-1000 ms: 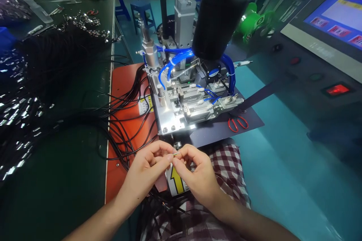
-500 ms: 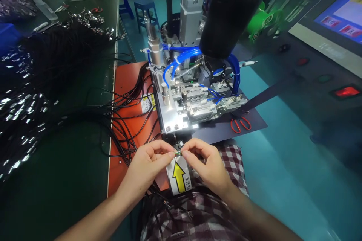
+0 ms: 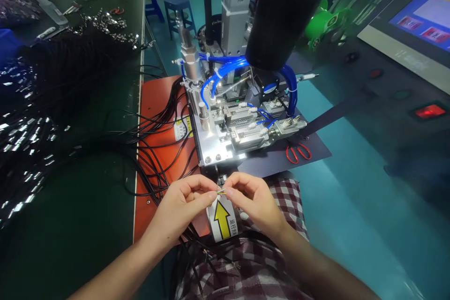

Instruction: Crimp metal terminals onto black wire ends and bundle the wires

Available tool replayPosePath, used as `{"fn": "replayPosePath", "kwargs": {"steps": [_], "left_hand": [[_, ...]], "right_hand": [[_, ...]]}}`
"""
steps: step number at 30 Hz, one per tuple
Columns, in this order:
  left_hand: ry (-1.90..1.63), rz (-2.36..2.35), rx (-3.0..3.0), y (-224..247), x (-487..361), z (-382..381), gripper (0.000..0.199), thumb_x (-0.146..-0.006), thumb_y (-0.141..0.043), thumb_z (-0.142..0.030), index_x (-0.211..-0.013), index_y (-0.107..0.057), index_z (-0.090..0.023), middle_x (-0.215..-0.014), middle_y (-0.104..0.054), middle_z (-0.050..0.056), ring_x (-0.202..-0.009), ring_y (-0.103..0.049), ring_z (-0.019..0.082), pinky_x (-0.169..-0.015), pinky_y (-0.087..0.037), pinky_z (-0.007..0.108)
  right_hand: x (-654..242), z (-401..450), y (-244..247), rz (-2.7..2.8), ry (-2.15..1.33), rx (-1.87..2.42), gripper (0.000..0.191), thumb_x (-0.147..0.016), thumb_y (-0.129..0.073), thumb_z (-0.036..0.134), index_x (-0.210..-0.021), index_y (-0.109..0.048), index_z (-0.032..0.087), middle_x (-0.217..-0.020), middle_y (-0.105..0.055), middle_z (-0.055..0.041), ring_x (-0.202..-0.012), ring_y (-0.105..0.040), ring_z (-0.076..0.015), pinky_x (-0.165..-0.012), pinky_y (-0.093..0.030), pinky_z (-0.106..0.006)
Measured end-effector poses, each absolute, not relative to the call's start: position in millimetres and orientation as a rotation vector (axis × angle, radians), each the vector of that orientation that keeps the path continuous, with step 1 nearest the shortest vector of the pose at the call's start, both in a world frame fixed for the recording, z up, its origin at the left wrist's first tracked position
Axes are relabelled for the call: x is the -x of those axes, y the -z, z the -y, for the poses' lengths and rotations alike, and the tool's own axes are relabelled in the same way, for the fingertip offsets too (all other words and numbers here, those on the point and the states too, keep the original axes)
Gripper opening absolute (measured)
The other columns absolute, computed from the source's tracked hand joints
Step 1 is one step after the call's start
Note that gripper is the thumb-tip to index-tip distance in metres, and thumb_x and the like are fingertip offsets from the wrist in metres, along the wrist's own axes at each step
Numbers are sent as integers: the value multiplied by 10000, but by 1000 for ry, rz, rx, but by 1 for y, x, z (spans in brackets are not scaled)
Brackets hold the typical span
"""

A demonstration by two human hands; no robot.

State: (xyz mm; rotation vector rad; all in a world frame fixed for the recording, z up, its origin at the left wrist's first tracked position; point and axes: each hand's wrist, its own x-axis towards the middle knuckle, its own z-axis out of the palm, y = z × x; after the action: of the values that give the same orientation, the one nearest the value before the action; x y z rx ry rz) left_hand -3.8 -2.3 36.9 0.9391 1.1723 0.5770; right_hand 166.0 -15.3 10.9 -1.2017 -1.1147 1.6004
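Between my two hands run thin coloured wires (image 3: 221, 191), yellow and green among them. My left hand (image 3: 188, 199) pinches them from the left with thumb and forefinger. Closed on their other side, my right hand (image 3: 255, 199) grips the wires with its fingertips, which hide the ends. Just below the wires is a white label with a yellow arrow (image 3: 222, 220). The metal machine (image 3: 242, 126) with blue air tubes stands right beyond my fingertips. Black cables (image 3: 158, 164) trail over the orange plate (image 3: 151, 98) to the left of my left hand.
Red-handled scissors (image 3: 298, 153) lie on the dark plate right of the machine. A large bundle of black cables (image 3: 94, 65) covers the bench at left. A black cylinder (image 3: 283, 23) hangs above the machine. At right stands a control panel with a screen (image 3: 425, 18) and a lit red button (image 3: 429, 111).
Both hands stay in nearly the same place. The wires between the fingertips have shifted slightly and lie at a different angle. The whole view has moved a little.
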Motion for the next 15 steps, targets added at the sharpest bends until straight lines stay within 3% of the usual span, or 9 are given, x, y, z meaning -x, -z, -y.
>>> {"fn": "replayPosePath", "kwargs": {"steps": [9, 15], "left_hand": [[-581, -1155, -931, -35, 4, 2, 108, -792, -640, -267, -835, -651, -168, -616, -580, -39, -451, -356, 24, -455, -303, 151], [-569, -1193, -964, -35, 3, 4, 143, -770, -661, -296, -832, -653, -167, -637, -599, -32, -524, -468, 52, -510, -364, 157]], "right_hand": [[-164, 17, -13, 1254, -1420, 1231, 111, -791, -588, 222, -695, -567, 170, -633, -506, 21, -578, -446, -103, -539, -368, -239], [-175, 19, -17, 1796, -867, 1211, 81, -839, -533, 178, -761, -554, 182, -695, -548, -3, -638, -489, -129, -611, -361, -286]]}}
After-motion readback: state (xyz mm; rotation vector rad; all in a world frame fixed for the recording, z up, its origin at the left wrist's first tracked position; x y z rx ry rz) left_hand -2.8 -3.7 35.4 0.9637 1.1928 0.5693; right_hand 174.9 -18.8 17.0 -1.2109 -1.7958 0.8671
